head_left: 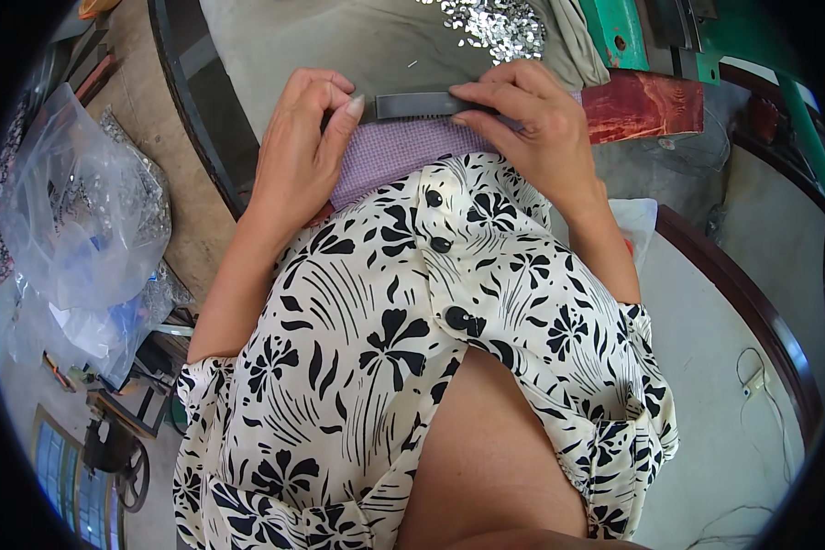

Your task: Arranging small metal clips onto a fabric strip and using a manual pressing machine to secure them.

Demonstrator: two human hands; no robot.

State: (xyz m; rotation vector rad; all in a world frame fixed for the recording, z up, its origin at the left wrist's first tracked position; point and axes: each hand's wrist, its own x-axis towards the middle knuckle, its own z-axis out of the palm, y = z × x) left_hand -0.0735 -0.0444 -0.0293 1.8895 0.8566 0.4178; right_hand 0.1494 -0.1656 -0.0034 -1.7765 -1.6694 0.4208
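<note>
My right hand [543,117] pinches one end of a flat, dark grey bar [414,104] between thumb and fingers. The bar lies crosswise, and fine teeth seem to line its near edge, somewhat like a comb. Just off its other end is my left hand [301,147], with fingers curled and the thumb close to the index finger. Whatever they may hold is too small to make out. Under both hands spread a purple checked cloth [385,158] and, beyond it, a grey-green cloth [312,41]. A heap of small shiny silver pieces [504,35] lies on the far cloth.
Clear plastic bags [82,211] with shiny contents bulge at the left. A green metal frame [617,35] and a red-brown wooden board [651,108] stand at the far right. A curved dark wooden edge [752,293] runs down the right side, with a thin cable [763,394] beyond it.
</note>
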